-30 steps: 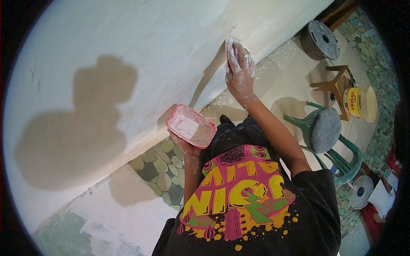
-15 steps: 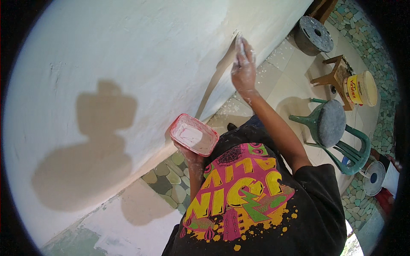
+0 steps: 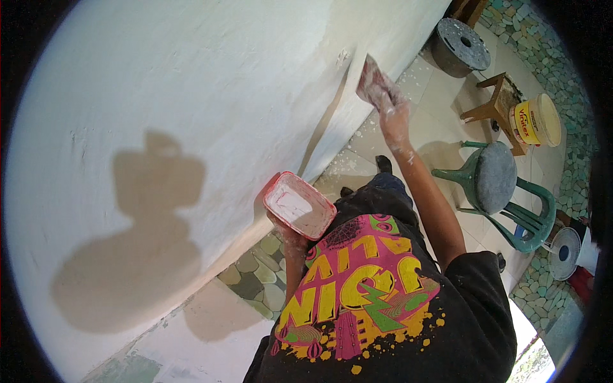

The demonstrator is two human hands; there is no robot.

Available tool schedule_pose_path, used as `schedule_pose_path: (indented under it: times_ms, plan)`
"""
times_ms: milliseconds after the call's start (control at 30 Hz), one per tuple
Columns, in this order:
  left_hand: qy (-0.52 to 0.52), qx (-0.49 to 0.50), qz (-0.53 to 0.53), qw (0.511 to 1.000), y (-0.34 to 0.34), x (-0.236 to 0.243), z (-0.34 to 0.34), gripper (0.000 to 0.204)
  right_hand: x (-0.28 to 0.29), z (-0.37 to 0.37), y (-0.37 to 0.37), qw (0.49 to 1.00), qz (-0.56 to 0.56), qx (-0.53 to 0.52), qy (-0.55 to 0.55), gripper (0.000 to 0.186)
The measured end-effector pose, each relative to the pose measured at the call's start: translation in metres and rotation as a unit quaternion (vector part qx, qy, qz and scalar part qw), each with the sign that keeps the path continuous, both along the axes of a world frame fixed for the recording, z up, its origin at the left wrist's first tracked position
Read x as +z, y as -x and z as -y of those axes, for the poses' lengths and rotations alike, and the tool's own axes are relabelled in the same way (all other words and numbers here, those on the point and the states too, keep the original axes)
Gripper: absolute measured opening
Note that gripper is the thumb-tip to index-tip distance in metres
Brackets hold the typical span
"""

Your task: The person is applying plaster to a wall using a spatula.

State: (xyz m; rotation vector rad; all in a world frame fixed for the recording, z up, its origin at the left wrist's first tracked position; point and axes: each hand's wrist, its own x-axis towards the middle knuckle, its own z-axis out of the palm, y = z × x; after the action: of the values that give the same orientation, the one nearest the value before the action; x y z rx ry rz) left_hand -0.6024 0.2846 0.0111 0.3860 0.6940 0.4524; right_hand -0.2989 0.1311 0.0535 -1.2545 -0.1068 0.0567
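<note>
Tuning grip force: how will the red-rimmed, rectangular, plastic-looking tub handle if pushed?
The tub probably flexes slightly; its walls look thin. Its white-smeared rim may be slippery. Held from beneath by the bare left hand, it might tip if pushed at an edge.

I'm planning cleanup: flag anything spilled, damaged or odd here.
White specks lie scattered on the tiled floor along the wall, apparently stray material rather than floor pattern. Left of the right hand, a small rough mark, possibly damage, interrupts the wall's smoother surface.

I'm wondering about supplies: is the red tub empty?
Not quite empty: white paste coats the inside of the red tub; its depth I cannot tell.
</note>
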Motion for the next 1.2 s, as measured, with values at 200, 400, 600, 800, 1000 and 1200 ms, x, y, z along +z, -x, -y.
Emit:
schedule_pose_path:
  times_ms: [200, 400, 600, 800, 1000, 1200]
  plan:
    - [-0.072, -0.005, -0.022, 0.997, 0.003, -0.008, 0.000, 0.075, 0.058, -0.034, 0.006, 0.997, 0.065, 0.001, 0.052, 0.036]
    - [-0.020, 0.002, -0.007, 1.000, -0.006, 0.000, 0.003, 0.075, 0.052, -0.034, 0.036, 0.985, 0.143, 0.028, 0.093, 0.034]
    - [-0.032, 0.000, -0.013, 0.999, 0.000, -0.025, -0.004, 0.074, 0.048, -0.027, 0.002, 0.970, 0.164, -0.040, 0.172, 0.040]
    - [-0.046, -0.006, -0.014, 0.999, -0.012, -0.010, 0.008, 0.074, 0.039, -0.056, 0.028, 0.937, 0.228, -0.071, 0.255, 0.058]
    - [-0.024, -0.041, 0.028, 0.998, -0.020, 0.002, 0.007, 0.073, 0.036, -0.016, 0.031, 0.960, 0.187, 0.026, 0.209, 0.057]
    - [-0.032, -0.011, -0.039, 0.999, -0.024, -0.004, 0.007, 0.075, 0.048, -0.011, -0.018, 0.980, 0.145, -0.012, 0.136, 0.049]
